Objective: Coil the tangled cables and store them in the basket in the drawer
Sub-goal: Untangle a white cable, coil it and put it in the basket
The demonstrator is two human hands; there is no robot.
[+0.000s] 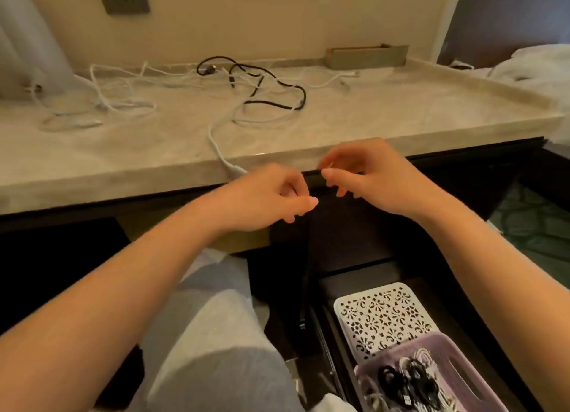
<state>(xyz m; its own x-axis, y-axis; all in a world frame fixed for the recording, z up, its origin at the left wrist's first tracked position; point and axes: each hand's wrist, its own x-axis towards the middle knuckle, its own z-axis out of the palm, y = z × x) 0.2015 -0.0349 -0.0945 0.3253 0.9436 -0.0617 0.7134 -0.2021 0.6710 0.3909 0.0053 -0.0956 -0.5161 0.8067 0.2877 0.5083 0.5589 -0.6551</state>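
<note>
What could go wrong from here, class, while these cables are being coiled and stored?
1. The white cable leading to the left hand crosses the black cable in the tangle on the counter; pulling could tighten knots or drag the lot over the edge.
2. The purple basket already holds coils, so another might snag them or spill.

No legible text — none anywhere

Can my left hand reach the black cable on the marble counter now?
Probably yes: the black cable lies uncovered on the beige marble counter beyond the left hand, though white cables cross it.
</note>
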